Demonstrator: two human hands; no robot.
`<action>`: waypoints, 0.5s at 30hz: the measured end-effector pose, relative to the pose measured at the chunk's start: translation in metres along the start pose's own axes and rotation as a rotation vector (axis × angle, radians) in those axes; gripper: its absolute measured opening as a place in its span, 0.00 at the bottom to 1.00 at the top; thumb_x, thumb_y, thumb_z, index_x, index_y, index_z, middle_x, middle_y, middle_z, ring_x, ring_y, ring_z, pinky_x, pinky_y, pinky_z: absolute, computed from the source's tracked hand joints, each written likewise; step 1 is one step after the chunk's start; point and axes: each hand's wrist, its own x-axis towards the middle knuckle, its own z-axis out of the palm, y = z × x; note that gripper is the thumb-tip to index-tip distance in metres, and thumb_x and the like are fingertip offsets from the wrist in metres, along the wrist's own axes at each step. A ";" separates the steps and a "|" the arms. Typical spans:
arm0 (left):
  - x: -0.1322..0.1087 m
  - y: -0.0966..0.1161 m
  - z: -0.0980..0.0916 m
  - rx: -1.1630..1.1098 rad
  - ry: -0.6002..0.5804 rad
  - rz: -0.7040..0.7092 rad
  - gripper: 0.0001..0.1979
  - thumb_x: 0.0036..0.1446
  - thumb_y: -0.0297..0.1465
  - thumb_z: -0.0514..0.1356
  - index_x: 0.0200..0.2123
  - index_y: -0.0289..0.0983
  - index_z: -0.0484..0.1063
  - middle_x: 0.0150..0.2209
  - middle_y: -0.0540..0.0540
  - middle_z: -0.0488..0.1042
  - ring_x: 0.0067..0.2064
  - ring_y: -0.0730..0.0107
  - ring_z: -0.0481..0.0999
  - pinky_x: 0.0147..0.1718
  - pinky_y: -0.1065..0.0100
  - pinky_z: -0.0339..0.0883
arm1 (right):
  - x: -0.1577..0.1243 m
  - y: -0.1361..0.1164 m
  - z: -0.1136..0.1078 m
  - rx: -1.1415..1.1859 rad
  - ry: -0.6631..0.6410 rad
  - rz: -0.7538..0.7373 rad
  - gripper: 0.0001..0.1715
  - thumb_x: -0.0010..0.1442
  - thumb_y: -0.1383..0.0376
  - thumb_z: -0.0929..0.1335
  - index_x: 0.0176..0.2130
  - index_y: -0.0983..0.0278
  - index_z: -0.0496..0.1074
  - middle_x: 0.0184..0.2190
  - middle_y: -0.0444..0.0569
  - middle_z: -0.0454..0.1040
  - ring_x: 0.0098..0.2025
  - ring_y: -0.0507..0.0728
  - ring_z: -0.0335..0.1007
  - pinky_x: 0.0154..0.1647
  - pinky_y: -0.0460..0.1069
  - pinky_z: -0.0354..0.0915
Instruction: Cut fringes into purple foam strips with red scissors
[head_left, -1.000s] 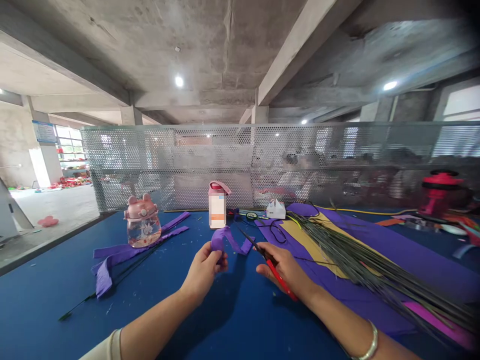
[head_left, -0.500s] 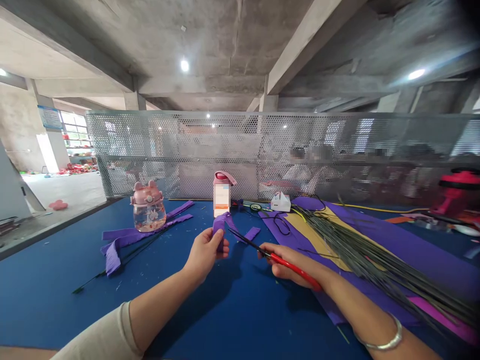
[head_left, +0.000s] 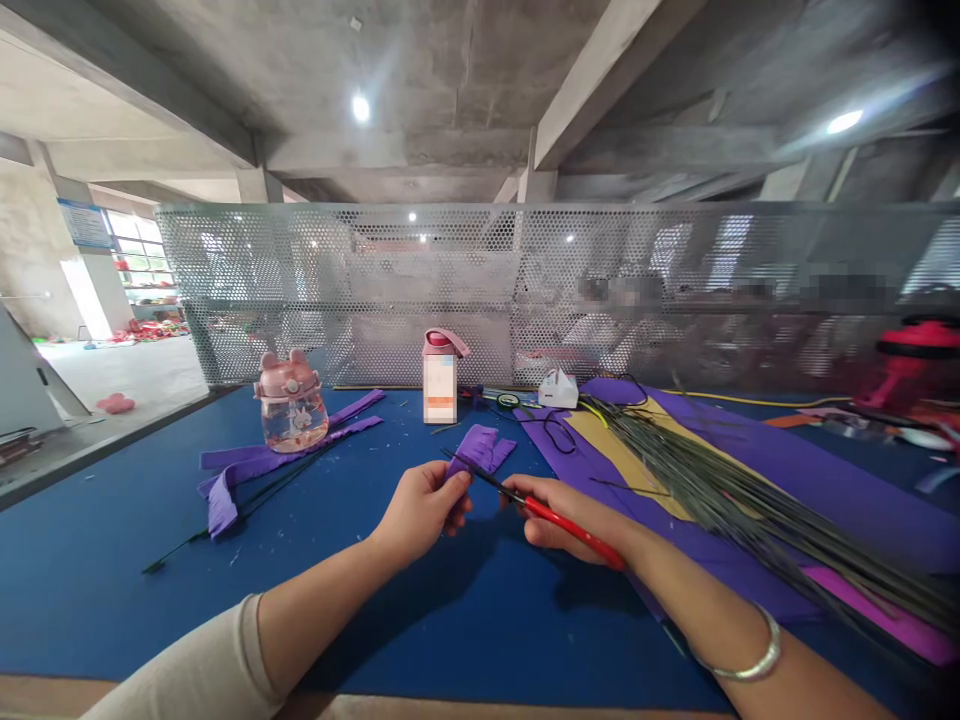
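Near the middle of the blue table, my left hand (head_left: 427, 508) pinches the near end of a purple paper strip (head_left: 480, 448), which reaches forward over the table. Red-handled scissors (head_left: 574, 530) are gripped in my right hand (head_left: 574, 510), just right of my left hand. Their dark blades point left and lie across the strip close to my left fingertips; whether they are parted is too small to tell. More crinkled purple strips (head_left: 225, 492) lie at the left with a green stem (head_left: 180, 552).
A clear bottle with pink lid (head_left: 294, 410) stands at the left, a pink-topped bottle (head_left: 440, 385) behind my hands. Right are purple sheets (head_left: 787, 465), a bundle of dark stems (head_left: 720, 490) and a white box (head_left: 558, 389). A perforated metal screen (head_left: 431, 285) crosses behind; people show faintly through it.
The purple strip has swung right and flattened out from its curled shape. The scissor blades have moved left, now across it. My left hand has shifted slightly right, and the view has tilted a little.
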 end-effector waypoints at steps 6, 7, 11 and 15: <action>-0.001 0.002 -0.002 0.002 -0.028 0.006 0.13 0.52 0.40 0.57 0.28 0.35 0.66 0.20 0.52 0.67 0.17 0.80 0.63 0.12 0.78 0.53 | -0.004 0.006 -0.004 0.052 -0.039 -0.031 0.38 0.51 0.38 0.61 0.45 0.66 0.62 0.25 0.40 0.54 0.24 0.48 0.45 0.22 0.43 0.46; -0.001 0.002 -0.002 -0.006 -0.039 0.000 0.13 0.51 0.40 0.57 0.28 0.35 0.66 0.20 0.52 0.67 0.17 0.81 0.63 0.12 0.78 0.52 | -0.005 0.006 -0.005 0.074 -0.043 -0.031 0.38 0.52 0.38 0.60 0.45 0.66 0.61 0.25 0.40 0.53 0.24 0.48 0.45 0.22 0.43 0.46; -0.001 0.003 -0.002 -0.013 -0.072 -0.003 0.14 0.51 0.41 0.58 0.25 0.35 0.64 0.19 0.52 0.66 0.16 0.81 0.62 0.12 0.79 0.51 | -0.008 0.005 -0.006 0.155 -0.051 -0.018 0.38 0.52 0.37 0.59 0.47 0.65 0.60 0.25 0.40 0.51 0.23 0.47 0.43 0.20 0.43 0.45; -0.002 0.001 0.000 -0.033 -0.064 0.007 0.15 0.51 0.42 0.58 0.26 0.35 0.65 0.20 0.52 0.68 0.18 0.80 0.65 0.14 0.78 0.55 | -0.007 -0.001 -0.004 0.157 -0.048 0.000 0.39 0.51 0.36 0.60 0.45 0.65 0.60 0.26 0.40 0.52 0.23 0.47 0.42 0.21 0.43 0.45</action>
